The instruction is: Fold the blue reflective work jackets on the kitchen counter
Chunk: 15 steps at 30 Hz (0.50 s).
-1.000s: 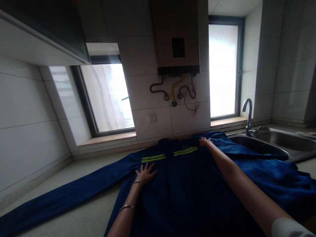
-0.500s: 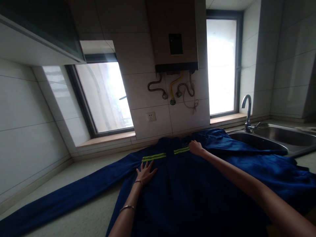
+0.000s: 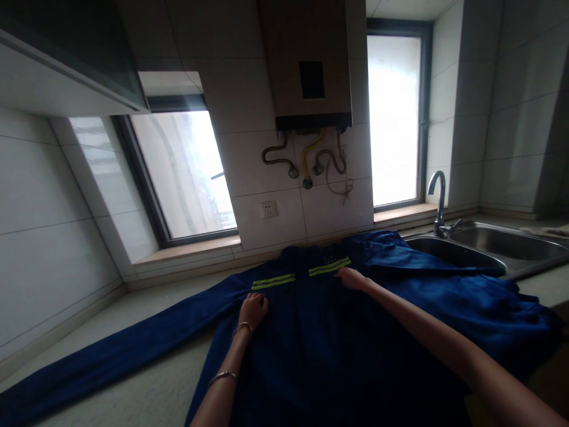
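Note:
A dark blue work jacket (image 3: 288, 344) lies spread front up on the counter, with yellow-green stripes across both sides of its chest. One sleeve stretches out to the left; the right side is bunched towards the sink. My left hand (image 3: 253, 309), with two bracelets on the wrist and forearm, rests just under the left stripe, its fingers curled into the cloth. Below the right end of the other stripe, my right hand (image 3: 352, 279) is closed on the jacket front, fingertips pressed together. The cloth between the fingers is partly hidden.
The pale counter (image 3: 164, 373) runs along a tiled wall. At the right stand a steel double sink (image 3: 524, 240) and a curved faucet (image 3: 440, 198). A water heater (image 3: 311, 65) with pipes hangs above, between two windows. An overhead cabinet (image 3: 71, 65) juts in at upper left.
My left hand has gone from spread flat to curled fingers on the cloth. The right hand has slid down slightly, off the stripe to just below it. The view has shifted a little.

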### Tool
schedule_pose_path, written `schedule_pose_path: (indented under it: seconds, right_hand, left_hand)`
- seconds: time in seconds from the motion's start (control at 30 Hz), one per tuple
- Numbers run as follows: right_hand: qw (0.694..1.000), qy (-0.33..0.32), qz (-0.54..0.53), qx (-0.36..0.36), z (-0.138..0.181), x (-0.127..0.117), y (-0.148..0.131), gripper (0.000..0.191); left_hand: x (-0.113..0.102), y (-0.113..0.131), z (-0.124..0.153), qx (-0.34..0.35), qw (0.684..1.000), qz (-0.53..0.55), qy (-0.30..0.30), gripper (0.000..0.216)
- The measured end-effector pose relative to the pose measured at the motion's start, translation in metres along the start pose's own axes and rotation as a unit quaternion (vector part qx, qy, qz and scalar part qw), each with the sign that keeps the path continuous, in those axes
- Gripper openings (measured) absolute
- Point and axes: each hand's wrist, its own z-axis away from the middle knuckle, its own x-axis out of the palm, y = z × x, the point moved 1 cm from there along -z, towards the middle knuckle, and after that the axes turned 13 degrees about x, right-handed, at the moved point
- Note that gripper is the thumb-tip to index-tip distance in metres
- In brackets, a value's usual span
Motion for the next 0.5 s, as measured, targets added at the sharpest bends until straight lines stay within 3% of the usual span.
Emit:
schedule_pose_path:
  seconds: [0.5]
  right_hand:
    - [0.999,0.013,-0.044,0.005,-0.0104,0.0076,-0.0006,0.020]
  left_hand:
    - [-0.0009,-0.0018,0.0055,-0.008,1.000,0.008,0.025,0.031]
